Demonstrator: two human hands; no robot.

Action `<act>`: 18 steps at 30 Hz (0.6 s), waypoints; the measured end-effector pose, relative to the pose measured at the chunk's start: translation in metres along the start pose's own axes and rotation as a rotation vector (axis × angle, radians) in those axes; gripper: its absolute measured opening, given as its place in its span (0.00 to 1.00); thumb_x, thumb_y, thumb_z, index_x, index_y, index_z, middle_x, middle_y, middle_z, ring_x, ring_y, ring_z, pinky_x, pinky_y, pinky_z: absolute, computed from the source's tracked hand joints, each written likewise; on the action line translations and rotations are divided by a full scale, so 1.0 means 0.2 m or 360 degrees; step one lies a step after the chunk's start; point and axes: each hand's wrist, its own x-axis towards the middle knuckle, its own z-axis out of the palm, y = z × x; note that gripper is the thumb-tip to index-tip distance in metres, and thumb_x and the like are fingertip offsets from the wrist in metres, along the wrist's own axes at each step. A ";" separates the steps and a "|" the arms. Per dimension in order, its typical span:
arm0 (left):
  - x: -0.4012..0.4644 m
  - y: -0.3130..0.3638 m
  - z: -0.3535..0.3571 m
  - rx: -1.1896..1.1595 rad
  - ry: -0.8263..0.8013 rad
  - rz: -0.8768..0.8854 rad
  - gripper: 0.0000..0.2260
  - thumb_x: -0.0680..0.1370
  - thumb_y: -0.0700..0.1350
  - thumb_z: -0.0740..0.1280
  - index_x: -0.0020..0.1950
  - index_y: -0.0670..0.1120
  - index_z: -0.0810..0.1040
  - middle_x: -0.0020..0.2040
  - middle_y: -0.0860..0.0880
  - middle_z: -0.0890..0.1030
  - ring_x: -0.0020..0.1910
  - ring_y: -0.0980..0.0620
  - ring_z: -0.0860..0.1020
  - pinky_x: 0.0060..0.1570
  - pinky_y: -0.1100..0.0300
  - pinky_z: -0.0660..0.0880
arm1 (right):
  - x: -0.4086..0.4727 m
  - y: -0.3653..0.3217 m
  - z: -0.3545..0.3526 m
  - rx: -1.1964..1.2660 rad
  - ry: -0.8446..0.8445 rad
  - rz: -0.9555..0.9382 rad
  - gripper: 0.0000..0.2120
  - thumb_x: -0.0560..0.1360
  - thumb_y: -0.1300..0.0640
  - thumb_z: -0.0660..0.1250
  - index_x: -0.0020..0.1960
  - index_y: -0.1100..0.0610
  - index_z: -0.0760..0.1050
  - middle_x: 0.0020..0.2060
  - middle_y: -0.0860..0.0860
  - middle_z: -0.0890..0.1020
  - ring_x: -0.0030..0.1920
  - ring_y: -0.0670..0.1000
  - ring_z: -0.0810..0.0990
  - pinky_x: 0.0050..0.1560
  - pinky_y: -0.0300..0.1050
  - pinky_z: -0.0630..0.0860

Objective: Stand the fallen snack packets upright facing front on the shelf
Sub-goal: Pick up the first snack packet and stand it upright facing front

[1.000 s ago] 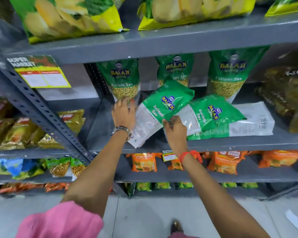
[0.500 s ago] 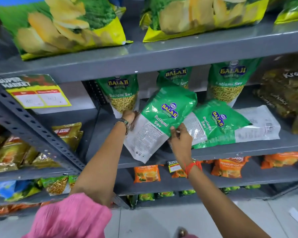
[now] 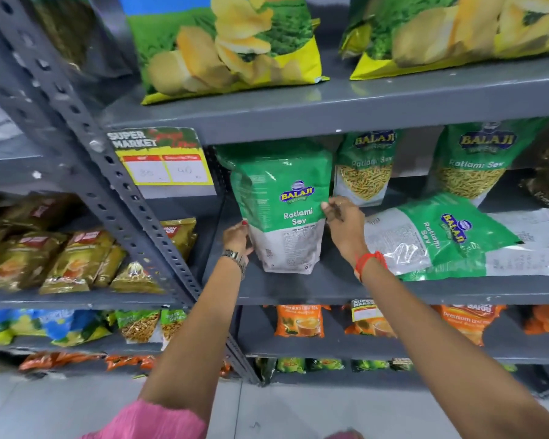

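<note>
Green packet (image 3: pixel 282 204) upright between hands.

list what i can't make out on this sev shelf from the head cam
- Price tag figures: handwriting too faint and blurred.
- Upright packet in both hands: whether another stands behind it, hidden.
- Flat packet at right: cut off by the frame edge.
- Left hand grip: fingers behind the packet.

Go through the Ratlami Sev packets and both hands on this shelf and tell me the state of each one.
Held packet: upright, back panel facing out, gripped on both sides.
Left hand: closed on the held packet's lower left edge.
Right hand: pinching the held packet's right edge.
Fallen packet: lying flat on its side, back up.
Bottom packet: lying flat under the fallen packet.
Middle rear packet: upright, facing front.
Right rear packet: upright, facing front.
</note>
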 end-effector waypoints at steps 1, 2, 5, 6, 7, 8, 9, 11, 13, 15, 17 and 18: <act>0.00 -0.01 -0.01 -0.0026 0.0011 0.0003 0.10 0.78 0.41 0.60 0.56 0.43 0.76 0.49 0.45 0.76 0.51 0.46 0.72 0.57 0.47 0.71 | 0.00 0.01 0.01 0.0023 -0.0011 0.0036 0.10 0.76 0.61 0.62 0.53 0.66 0.75 0.47 0.61 0.80 0.47 0.50 0.75 0.45 0.36 0.75; 0.01 -0.01 -0.01 -0.0059 0.0031 0.0009 0.09 0.78 0.41 0.60 0.56 0.42 0.76 0.50 0.44 0.75 0.51 0.46 0.72 0.57 0.46 0.71 | 0.00 0.02 0.02 0.0059 -0.0027 0.0065 0.09 0.76 0.60 0.62 0.52 0.65 0.75 0.49 0.62 0.80 0.47 0.50 0.75 0.46 0.36 0.75; 0.01 -0.01 -0.02 -0.0094 0.0069 0.0022 0.05 0.77 0.40 0.62 0.45 0.43 0.77 0.51 0.44 0.75 0.52 0.45 0.73 0.57 0.44 0.72 | 0.00 0.05 0.04 0.0159 -0.0074 0.0123 0.05 0.75 0.55 0.61 0.43 0.51 0.76 0.49 0.62 0.81 0.50 0.54 0.78 0.57 0.50 0.77; 0.01 -0.01 -0.02 -0.0085 0.0086 0.0076 0.04 0.76 0.39 0.62 0.45 0.42 0.77 0.52 0.44 0.76 0.53 0.45 0.73 0.56 0.44 0.72 | 0.01 0.07 0.03 0.0157 -0.0058 0.0127 0.06 0.74 0.51 0.61 0.41 0.47 0.76 0.49 0.61 0.81 0.52 0.57 0.79 0.58 0.58 0.76; 0.00 -0.02 -0.02 -0.0040 0.0164 0.0172 0.06 0.76 0.38 0.63 0.50 0.39 0.76 0.53 0.43 0.75 0.53 0.45 0.74 0.57 0.46 0.72 | 0.02 0.10 0.02 0.0133 -0.0054 0.0111 0.07 0.73 0.50 0.59 0.41 0.45 0.76 0.49 0.60 0.81 0.54 0.60 0.80 0.58 0.62 0.76; -0.01 -0.04 -0.03 0.0103 0.0322 0.0346 0.09 0.74 0.37 0.64 0.54 0.38 0.75 0.55 0.43 0.74 0.54 0.47 0.74 0.56 0.49 0.73 | 0.01 0.09 0.01 0.0122 -0.0052 0.0102 0.08 0.74 0.52 0.58 0.43 0.46 0.76 0.49 0.61 0.81 0.54 0.62 0.79 0.56 0.63 0.77; -0.06 -0.05 -0.03 0.0274 0.0504 0.0566 0.11 0.73 0.35 0.64 0.55 0.37 0.74 0.54 0.45 0.72 0.52 0.48 0.73 0.54 0.52 0.73 | 0.01 0.08 0.00 0.0118 -0.0056 0.0102 0.10 0.76 0.57 0.56 0.47 0.50 0.76 0.50 0.61 0.81 0.54 0.63 0.80 0.53 0.63 0.79; -0.20 -0.09 -0.01 0.0416 0.0590 0.1035 0.12 0.70 0.32 0.64 0.53 0.38 0.73 0.50 0.48 0.72 0.44 0.48 0.73 0.44 0.54 0.74 | 0.00 0.08 -0.01 0.0039 -0.0088 0.0066 0.14 0.75 0.66 0.54 0.55 0.57 0.74 0.51 0.61 0.81 0.52 0.63 0.80 0.48 0.62 0.81; -0.33 -0.11 0.03 0.0401 0.0329 0.1193 0.13 0.68 0.36 0.67 0.52 0.41 0.72 0.48 0.47 0.75 0.40 0.49 0.74 0.37 0.59 0.74 | 0.01 0.08 -0.03 -0.0066 -0.0196 -0.0003 0.21 0.71 0.71 0.57 0.60 0.55 0.71 0.53 0.58 0.80 0.53 0.60 0.80 0.49 0.63 0.80; -0.39 -0.14 0.05 0.0390 0.0037 0.1146 0.23 0.65 0.48 0.71 0.57 0.46 0.69 0.54 0.51 0.76 0.47 0.54 0.76 0.44 0.61 0.74 | 0.01 0.08 -0.04 -0.0091 -0.0384 -0.0004 0.27 0.69 0.73 0.60 0.64 0.53 0.66 0.58 0.56 0.77 0.53 0.60 0.79 0.46 0.61 0.81; -0.43 -0.17 0.05 0.0291 -0.0319 0.1034 0.33 0.60 0.54 0.72 0.62 0.51 0.64 0.58 0.59 0.71 0.55 0.65 0.73 0.56 0.64 0.72 | -0.01 0.09 -0.05 -0.0047 -0.0504 -0.0016 0.28 0.70 0.72 0.62 0.67 0.54 0.62 0.62 0.55 0.74 0.42 0.60 0.79 0.34 0.50 0.82; -0.43 -0.19 0.05 0.0254 -0.0482 0.1006 0.38 0.59 0.54 0.73 0.64 0.52 0.60 0.60 0.60 0.69 0.58 0.67 0.71 0.61 0.66 0.70 | -0.02 0.09 -0.05 -0.0056 -0.0522 -0.0051 0.29 0.70 0.70 0.65 0.68 0.54 0.61 0.63 0.55 0.72 0.35 0.58 0.77 0.29 0.44 0.79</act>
